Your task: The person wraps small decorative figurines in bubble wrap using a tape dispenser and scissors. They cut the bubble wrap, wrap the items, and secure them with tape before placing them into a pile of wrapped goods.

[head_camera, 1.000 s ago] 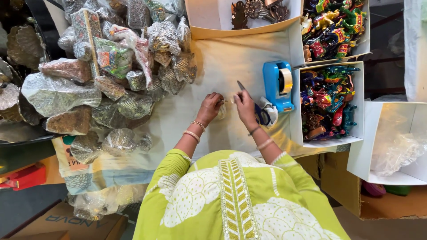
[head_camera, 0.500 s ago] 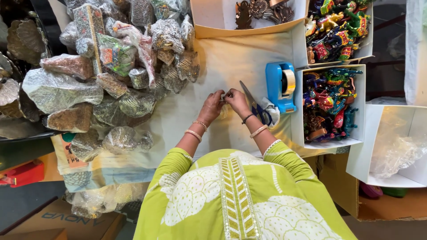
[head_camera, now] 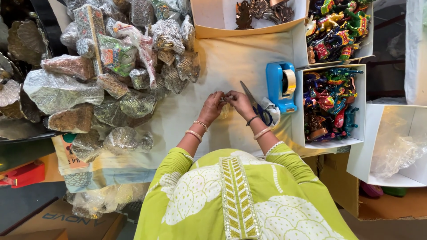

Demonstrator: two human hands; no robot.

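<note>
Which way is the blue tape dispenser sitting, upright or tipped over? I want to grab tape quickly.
Upright, it seems: the tape dispenser rests on the cloth-covered table, its roll showing edge-on from above, beside the scissors.

Looks like a small gift or handicraft packing setup, probably a shop's back table or a home workshop, can't tell which. A cloth-covered table [head_camera: 231, 66] has a big heap of ornaments wrapped in clear plastic [head_camera: 111, 80] on one side, and on the other open white boxes of brightly painted figurines [head_camera: 331, 104] plus a box of dark metal idols [head_camera: 260, 11]. There's also a blue tape dispenser [head_camera: 281, 86], scissors [head_camera: 255, 104] and cardboard cartons [head_camera: 44, 220] on the floor.
</note>
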